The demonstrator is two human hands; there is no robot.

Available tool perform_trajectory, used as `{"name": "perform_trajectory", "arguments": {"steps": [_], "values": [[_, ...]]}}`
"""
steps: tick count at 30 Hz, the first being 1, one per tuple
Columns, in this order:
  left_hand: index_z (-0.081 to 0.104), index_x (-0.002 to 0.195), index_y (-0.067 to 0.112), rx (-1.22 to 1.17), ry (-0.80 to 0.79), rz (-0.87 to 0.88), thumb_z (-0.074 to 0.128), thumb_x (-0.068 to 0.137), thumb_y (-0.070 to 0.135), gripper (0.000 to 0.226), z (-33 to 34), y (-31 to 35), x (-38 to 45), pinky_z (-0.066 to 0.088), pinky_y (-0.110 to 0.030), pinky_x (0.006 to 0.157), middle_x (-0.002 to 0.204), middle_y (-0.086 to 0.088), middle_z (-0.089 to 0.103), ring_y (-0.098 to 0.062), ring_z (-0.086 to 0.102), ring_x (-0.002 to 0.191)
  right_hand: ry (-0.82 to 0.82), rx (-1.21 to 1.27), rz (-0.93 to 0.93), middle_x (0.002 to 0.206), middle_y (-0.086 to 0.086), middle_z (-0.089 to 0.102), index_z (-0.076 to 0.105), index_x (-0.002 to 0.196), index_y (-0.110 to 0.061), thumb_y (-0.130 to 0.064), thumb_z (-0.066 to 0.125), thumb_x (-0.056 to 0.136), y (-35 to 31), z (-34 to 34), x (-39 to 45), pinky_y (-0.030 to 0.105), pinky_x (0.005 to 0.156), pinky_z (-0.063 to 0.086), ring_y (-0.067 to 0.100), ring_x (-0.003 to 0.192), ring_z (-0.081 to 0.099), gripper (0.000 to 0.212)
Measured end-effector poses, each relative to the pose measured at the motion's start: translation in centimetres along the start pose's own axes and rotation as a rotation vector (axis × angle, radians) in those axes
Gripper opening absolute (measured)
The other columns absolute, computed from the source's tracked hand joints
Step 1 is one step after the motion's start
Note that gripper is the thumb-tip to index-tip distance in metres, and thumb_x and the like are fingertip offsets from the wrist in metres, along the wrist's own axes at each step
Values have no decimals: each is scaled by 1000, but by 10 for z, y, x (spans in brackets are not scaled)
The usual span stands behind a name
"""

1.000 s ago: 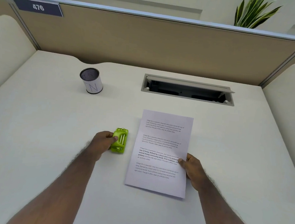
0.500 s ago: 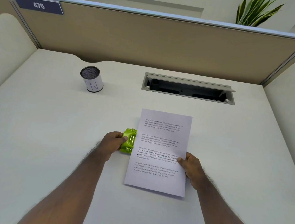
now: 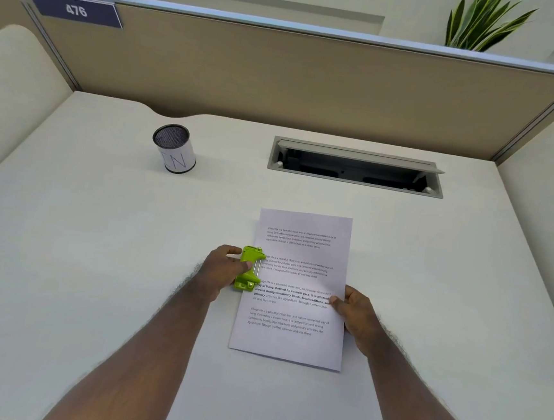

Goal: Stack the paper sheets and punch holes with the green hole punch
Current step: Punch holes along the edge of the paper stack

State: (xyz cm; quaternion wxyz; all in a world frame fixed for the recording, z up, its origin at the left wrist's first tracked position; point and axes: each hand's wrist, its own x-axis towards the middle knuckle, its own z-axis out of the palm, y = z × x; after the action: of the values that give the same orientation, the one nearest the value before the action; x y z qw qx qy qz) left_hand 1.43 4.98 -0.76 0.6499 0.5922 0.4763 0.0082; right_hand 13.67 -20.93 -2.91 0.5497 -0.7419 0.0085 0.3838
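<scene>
A stack of printed paper sheets (image 3: 299,279) lies flat on the white desk (image 3: 98,244), a little right of centre. The green hole punch (image 3: 249,272) sits at the stack's left edge, its mouth over the paper margin. My left hand (image 3: 221,270) grips the punch from the left, thumb on top. My right hand (image 3: 353,312) pinches the stack's right edge, thumb pressing on the top sheet.
A mesh pen cup (image 3: 173,149) with a white label stands at the back left. An open cable tray (image 3: 356,168) is set into the desk behind the paper. Beige partition walls (image 3: 280,76) enclose the desk on three sides.
My left hand slid the green punch rightward across the desk until its mouth went over the left edge of the sheets. My right hand stayed on the paper's right edge.
</scene>
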Motion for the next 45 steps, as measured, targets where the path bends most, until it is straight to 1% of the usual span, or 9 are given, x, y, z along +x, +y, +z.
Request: {"name": "perform_trajectory", "arguments": {"steps": [5, 11, 18, 27, 32, 35, 37, 41, 45], "values": [[49, 132, -6, -80, -42, -136, 72, 81, -4, 56, 1, 7, 6, 57, -49, 87, 123, -29, 62, -33, 66, 90, -1, -14, -1, 119, 21, 71, 66, 115, -6, -1, 56, 96, 0, -1, 1, 53, 96, 53, 33, 102, 67, 22], [60, 116, -16, -95, -97, -228, 67, 83, -8, 35, -2, 16, 9, 61, -38, 55, 85, -22, 67, -31, 65, 70, 10, -32, -2, 118, 20, 71, 66, 117, -4, 0, 56, 95, 1, -1, 2, 59, 99, 50, 43, 112, 65, 24], [59, 119, -15, -77, -144, -282, 65, 85, -7, 35, -3, 16, 16, 61, -38, 58, 90, -23, 66, -30, 65, 74, 3, -24, -3, 116, 18, 72, 67, 113, -10, -1, 57, 95, 0, -1, 0, 56, 96, 53, 39, 105, 68, 22], [61, 115, -15, -41, -32, -250, 68, 82, -8, 34, 1, 7, 23, 59, -36, 53, 86, -23, 67, -29, 64, 66, 2, -10, -2, 113, 18, 74, 68, 112, -8, -3, 59, 95, 2, -2, 2, 56, 94, 54, 38, 103, 70, 20], [58, 120, -14, -2, -46, -213, 68, 84, -6, 39, 4, 11, 19, 58, -44, 75, 94, -23, 66, -28, 64, 69, 29, 15, -2, 113, 19, 74, 70, 103, -14, -2, 59, 94, 2, -1, -1, 54, 93, 55, 35, 98, 71, 19], [53, 126, 7, 27, -18, -122, 73, 81, 0, 50, 5, 12, 11, 58, -47, 82, 105, -18, 64, -36, 69, 93, 61, -4, -1, 112, 20, 73, 70, 104, -10, -1, 60, 93, 1, -2, 0, 56, 96, 53, 41, 106, 68, 17], [57, 119, 7, 35, 7, -80, 74, 80, 1, 43, 2, 9, 4, 58, -50, 87, 109, -21, 65, -37, 68, 97, 81, -33, 6, 112, 20, 73, 68, 106, -4, -4, 60, 93, 1, -4, 1, 58, 96, 52, 42, 108, 67, 16], [63, 93, 4, -35, -34, -69, 70, 84, -1, 13, -11, 3, -3, 61, -32, 63, 82, -15, 68, -23, 66, 68, 98, -10, 20, 113, 15, 73, 68, 111, -8, -3, 58, 94, 0, -8, -1, 57, 96, 53, 40, 108, 68, 20], [61, 81, 9, -92, 23, -2, 67, 87, 3, 11, -33, 6, -2, 56, -33, 68, 80, -12, 66, -20, 65, 69, 112, 29, 21, 119, 17, 71, 65, 118, -6, -2, 55, 96, 3, -17, -5, 58, 98, 51, 40, 112, 66, 24]]}}
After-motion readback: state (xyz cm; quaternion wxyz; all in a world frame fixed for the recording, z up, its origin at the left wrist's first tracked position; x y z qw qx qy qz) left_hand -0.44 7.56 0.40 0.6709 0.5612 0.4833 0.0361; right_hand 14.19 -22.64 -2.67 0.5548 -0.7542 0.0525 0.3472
